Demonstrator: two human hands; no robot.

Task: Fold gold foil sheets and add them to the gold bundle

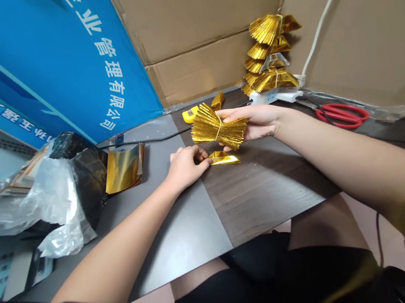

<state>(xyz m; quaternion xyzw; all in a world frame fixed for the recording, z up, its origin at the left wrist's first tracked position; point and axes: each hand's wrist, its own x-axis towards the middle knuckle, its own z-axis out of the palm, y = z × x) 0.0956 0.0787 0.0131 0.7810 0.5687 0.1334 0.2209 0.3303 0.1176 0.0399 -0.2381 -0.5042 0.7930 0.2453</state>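
Observation:
My right hand (255, 121) grips a bundle of folded gold foil paper (217, 127), tied at its middle with a pale band and fanned out at both ends. Below it, my left hand (188, 165) pinches the left end of a small folded gold foil piece (224, 157) that lies at the desk surface. The bundle hangs just above this piece. A stack of flat gold foil sheets (124, 168) lies to the left of my left hand. The fingers of my right hand are partly hidden behind the bundle.
Several tied gold bundles (267, 52) are piled at the back right, by a white power strip (274, 96). Red-handled scissors (344, 115) lie at right. A yellow tape measure (191, 115) sits behind the bundle. Plastic bags (57, 191) crowd the left; cardboard (197, 7) stands behind.

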